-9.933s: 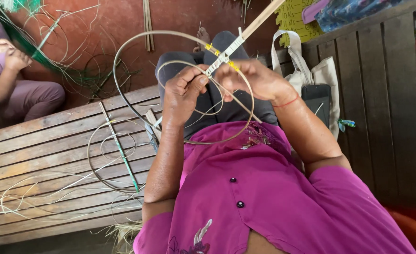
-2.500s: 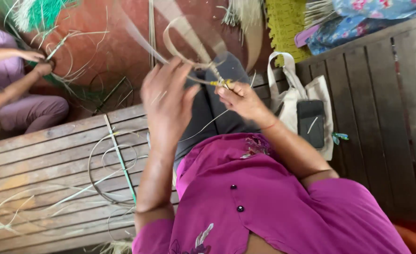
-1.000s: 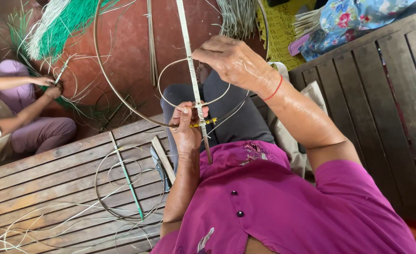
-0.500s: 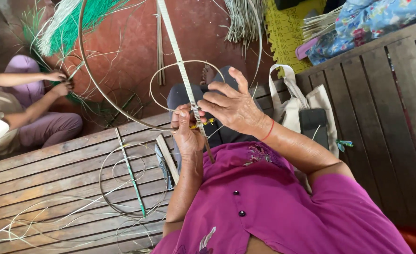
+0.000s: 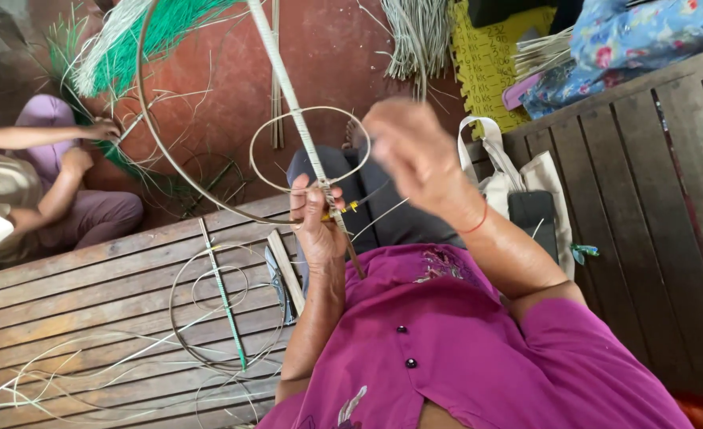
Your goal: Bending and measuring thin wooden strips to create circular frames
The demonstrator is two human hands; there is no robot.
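My left hand (image 5: 317,226) is clamped on the long wrapped cane stick (image 5: 292,107), right where a small yellow band (image 5: 339,211) sits on it, thumb and fingers pinched shut around the joint. The stick runs up and away from me, tilted toward the top of view, and a small cane ring (image 5: 310,148) hangs across it just above my grip. A much bigger cane hoop (image 5: 154,139) sweeps out to the left of the stick and curves back toward my left hand.

My right hand (image 5: 415,155) is up in the air, blurred, near the ring's right edge; a thin pale strand (image 5: 383,218) runs down from it toward the joint, but I cannot tell whether my fingers are closed on it or loose.

Under both hands are my dark trousered knees, then my magenta shirt (image 5: 463,349). On the wooden deck (image 5: 65,286) to my left lie loose cane coils (image 5: 224,306) with a green stick (image 5: 223,294) across them. To my right a cream tote bag (image 5: 518,179) rests on the darker planks. Further left, another person (image 5: 42,191) in purple trousers handles green and white strands (image 5: 141,40) on the red floor
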